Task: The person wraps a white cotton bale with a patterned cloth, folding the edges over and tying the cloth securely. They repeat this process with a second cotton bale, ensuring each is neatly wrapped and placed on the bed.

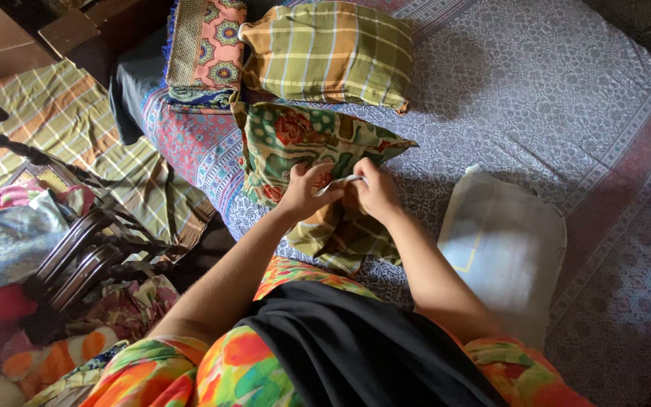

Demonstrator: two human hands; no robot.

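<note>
Floral pillow (307, 151) in green, red and cream lying at centre frame on the bed, one corner pointing right, lower edge folded toward the viewer. Left hand (307, 190) and right hand (376, 190) meeting at mid-frame on the pillow's near edge, fingers of both closed together on a thin pale strip (343, 181) stretched between them, apparently a seam or tie of the cover; exact nature too small to tell. Judged soft, light and limp: cloth cover wrinkled and sagging, no stiffness anywhere, nothing fragile, fabric matte rather than slippery. Best taken by pinching the open hem or a corner, where loose cloth gathers; a flat grip on the middle likely to bunch the filling only. Plaid pillow (333, 53) in green and orange at top centre, just beyond the floral one and touching it. Folded patterned cloth (205, 49) at upper left beside it. Bare white pillow insert (502, 249) at right of centre, apart from the hands. Bed sheet (566, 98) grey-lilac with a fine print and a reddish border, flat and soft, filling the right half. Dark wooden chair (77, 249) at lower left, piled with cloths. Strong side light, deep shadow at upper corners.
</note>
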